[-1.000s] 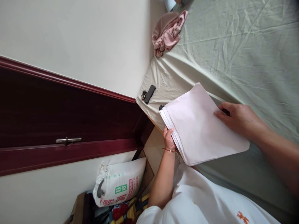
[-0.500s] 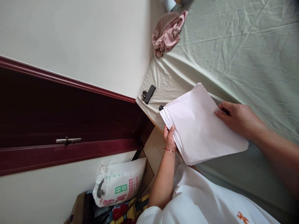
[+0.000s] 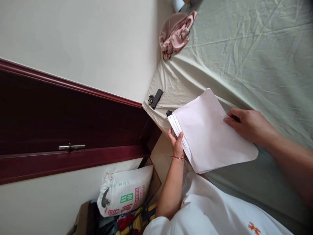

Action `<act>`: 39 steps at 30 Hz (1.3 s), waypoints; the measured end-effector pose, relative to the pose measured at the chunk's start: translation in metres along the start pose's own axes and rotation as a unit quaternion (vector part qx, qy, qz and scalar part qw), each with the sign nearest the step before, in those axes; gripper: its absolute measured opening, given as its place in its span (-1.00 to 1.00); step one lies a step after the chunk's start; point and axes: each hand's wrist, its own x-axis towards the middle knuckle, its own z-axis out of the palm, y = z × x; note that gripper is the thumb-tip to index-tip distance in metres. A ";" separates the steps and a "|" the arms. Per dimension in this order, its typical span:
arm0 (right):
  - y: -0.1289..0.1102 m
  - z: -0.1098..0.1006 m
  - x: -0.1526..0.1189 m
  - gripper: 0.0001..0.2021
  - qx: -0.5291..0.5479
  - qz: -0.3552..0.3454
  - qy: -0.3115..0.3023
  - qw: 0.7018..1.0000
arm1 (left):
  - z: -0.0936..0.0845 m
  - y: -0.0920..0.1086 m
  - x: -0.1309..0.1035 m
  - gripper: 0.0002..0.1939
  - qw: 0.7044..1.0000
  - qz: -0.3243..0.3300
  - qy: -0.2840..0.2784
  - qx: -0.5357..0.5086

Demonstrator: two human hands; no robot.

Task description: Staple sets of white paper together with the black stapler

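A stack of white paper sheets (image 3: 210, 133) is held between my two hands, above the edge of the bed. My left hand (image 3: 176, 143) grips the stack's left side, thumb by the fanned edges and fingers partly hidden behind. My right hand (image 3: 249, 125) pinches the right edge between thumb and forefinger; the other fingers are curled. The end of a black object (image 3: 169, 113) pokes out at the stack's upper left corner, the rest of it covered by the paper.
On the bed corner lie keys (image 3: 151, 99) beside a black bar-shaped object (image 3: 157, 98). Pink crumpled cloth (image 3: 174, 37) rests against the wall on the green bedsheet (image 3: 244, 58). A dark red door (image 3: 73, 120) and a full white sack (image 3: 127, 191) are to the left.
The fingers of my left hand have spread a little outward from the paper's edge. The stack has shifted very slightly, and my right hand keeps its pinch.
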 end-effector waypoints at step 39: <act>-0.003 0.001 0.000 -0.81 -0.002 0.033 -0.017 0.999 | -0.004 -0.007 -0.001 -0.58 0.998 -0.063 -0.008 -0.014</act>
